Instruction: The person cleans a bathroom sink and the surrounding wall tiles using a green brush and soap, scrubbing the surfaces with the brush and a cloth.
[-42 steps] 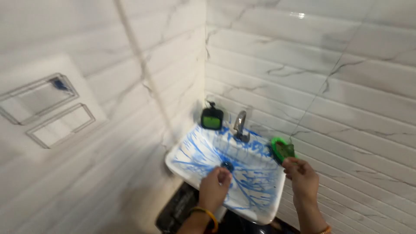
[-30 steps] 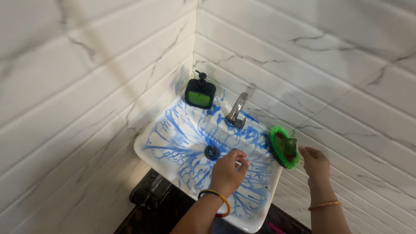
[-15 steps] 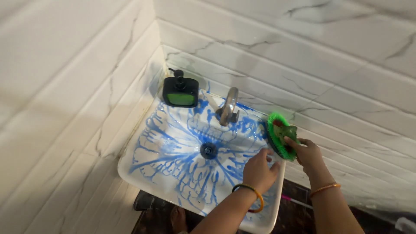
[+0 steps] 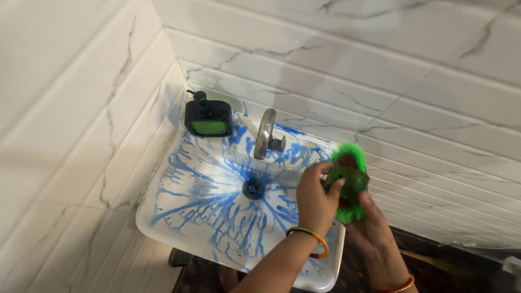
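A white wash basin (image 4: 147,216) streaked with blue liquid is fixed in a tiled corner. At its right rim both my hands meet on a bright green bristly scrubber (image 4: 353,157) with a dark green pad (image 4: 350,179) in it. My right hand (image 4: 372,230) grips the scrubber from below. My left hand (image 4: 315,198), with bangles on its wrist, pinches the dark green pad from the side. Neither hand is over the black drain (image 4: 253,188).
A steel tap (image 4: 264,133) stands at the basin's back edge. A black soap dispenser (image 4: 209,116) with green liquid sits in the back left corner. White marbled tile walls close in on the left and behind. Dark floor shows below the basin.
My left hand has left the bowl near the drain and moved right onto the green scrubber. The camera has come closer and swung right.
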